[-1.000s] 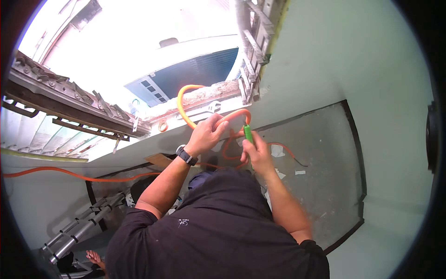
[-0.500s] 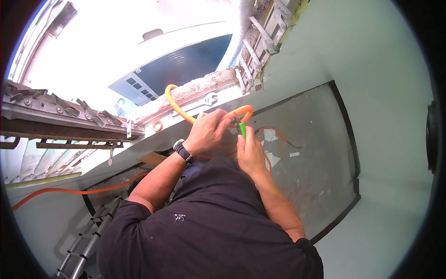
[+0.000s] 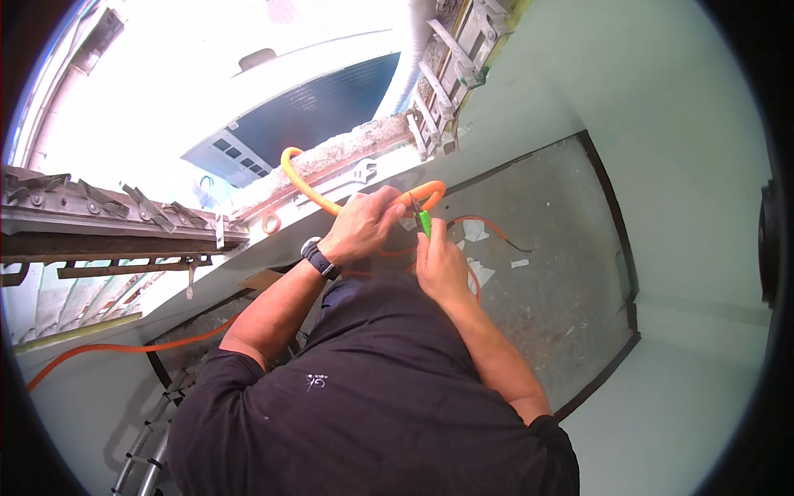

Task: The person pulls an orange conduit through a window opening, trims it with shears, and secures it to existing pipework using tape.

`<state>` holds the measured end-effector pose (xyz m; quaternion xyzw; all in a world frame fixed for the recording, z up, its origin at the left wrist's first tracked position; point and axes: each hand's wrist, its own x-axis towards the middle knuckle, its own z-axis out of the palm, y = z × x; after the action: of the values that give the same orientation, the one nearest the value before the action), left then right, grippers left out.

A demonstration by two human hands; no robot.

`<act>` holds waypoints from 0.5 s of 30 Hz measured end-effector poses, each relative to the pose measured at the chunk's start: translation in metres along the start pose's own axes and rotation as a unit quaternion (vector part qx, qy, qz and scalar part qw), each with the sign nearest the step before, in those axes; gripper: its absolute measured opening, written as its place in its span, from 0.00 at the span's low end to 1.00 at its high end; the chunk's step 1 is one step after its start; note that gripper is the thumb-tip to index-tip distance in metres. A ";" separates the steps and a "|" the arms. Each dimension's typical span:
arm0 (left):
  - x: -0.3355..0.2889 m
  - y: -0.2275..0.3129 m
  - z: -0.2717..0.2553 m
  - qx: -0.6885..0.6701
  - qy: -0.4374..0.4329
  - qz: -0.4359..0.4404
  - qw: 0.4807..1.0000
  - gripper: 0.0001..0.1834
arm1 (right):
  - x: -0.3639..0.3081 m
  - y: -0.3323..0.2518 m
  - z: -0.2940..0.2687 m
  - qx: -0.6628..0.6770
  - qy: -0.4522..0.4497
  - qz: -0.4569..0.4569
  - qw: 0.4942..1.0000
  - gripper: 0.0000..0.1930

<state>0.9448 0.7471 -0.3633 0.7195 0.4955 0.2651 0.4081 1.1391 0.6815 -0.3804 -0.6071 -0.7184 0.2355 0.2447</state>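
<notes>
An orange corrugated conduit comes in over the window ledge and bends into a loop in front of my chest. My left hand, with a dark watch on its wrist, grips the conduit just before the loop. Wrapped around the green handles of a pair of pliers is my right hand. The pliers' dark jaws point up and touch or lie right beside the conduit near my left fingertips; whether they bite into it I cannot tell.
An adjustable wrench and a tape roll lie on the ledge. Metal brackets line the window frame. An orange hose runs at the left above a ladder. Paper scraps litter the grey floor.
The whole view has shifted slightly, so the window, ledge and hands sit a little further left and up. Both hands keep their hold on the conduit and the pliers.
</notes>
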 end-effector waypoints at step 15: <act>0.002 -0.002 0.027 -0.133 0.076 -0.020 0.988 0.18 | 0.010 0.013 0.025 0.044 0.005 -0.030 0.999 0.19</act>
<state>0.9656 0.7401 -0.3795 0.6263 0.4996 0.3742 0.4671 1.1316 0.6924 -0.4077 -0.5752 -0.7237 0.2570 0.2818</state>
